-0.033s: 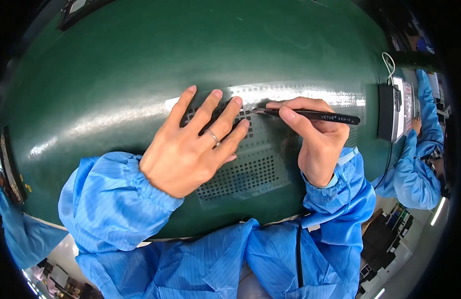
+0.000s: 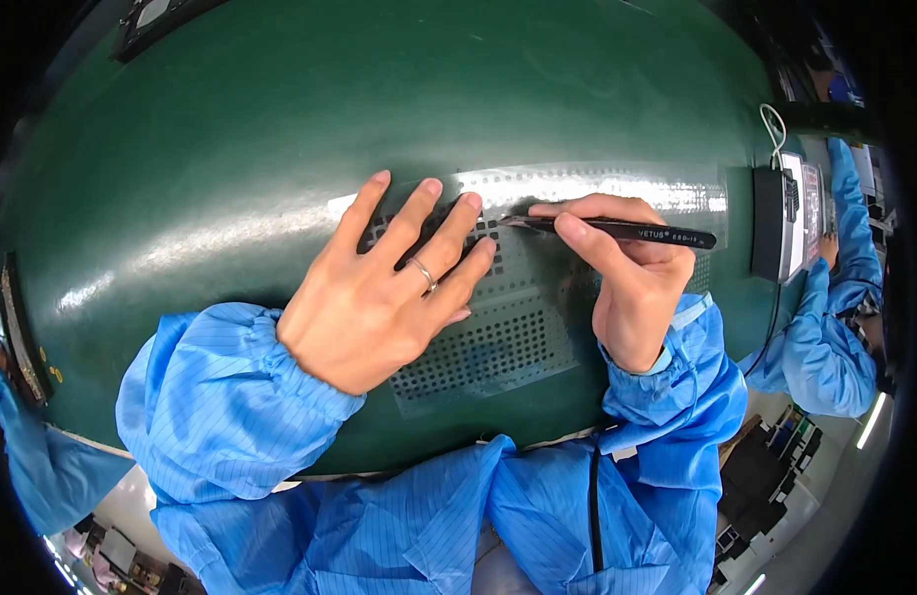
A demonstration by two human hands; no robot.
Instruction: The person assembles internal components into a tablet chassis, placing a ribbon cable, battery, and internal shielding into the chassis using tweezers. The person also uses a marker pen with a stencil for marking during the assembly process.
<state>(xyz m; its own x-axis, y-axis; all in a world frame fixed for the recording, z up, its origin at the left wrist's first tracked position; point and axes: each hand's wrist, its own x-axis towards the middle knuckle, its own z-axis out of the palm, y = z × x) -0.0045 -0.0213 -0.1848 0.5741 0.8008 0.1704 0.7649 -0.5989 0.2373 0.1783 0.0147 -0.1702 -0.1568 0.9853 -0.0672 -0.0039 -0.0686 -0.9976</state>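
My left hand (image 2: pixel 384 288) lies with its fingers spread across a clear sheet bearing dark square pieces (image 2: pixel 491 233). A ring is on one of its fingers. Between the thumb and fingers of my right hand (image 2: pixel 632 263) is a pair of black tweezers (image 2: pixel 667 234), whose fine tips point left and reach the dark squares beside my left fingertips. Whether the tips grip a piece is too small to tell. Closer to me lies a clear sheet with rows of dark dots (image 2: pixel 483 362). Another shiny clear sheet (image 2: pixel 667 188) extends to the right, partly covered by my right hand.
The green tabletop (image 2: pixel 458 89) spreads out around the sheets. A black box (image 2: pixel 773 223) with a white cable stands at the right edge. At the right another person's blue sleeve (image 2: pixel 825 347) shows, and a further blue sleeve (image 2: pixel 52 471) at the left. A dark frame (image 2: pixel 161 22) sits far left.
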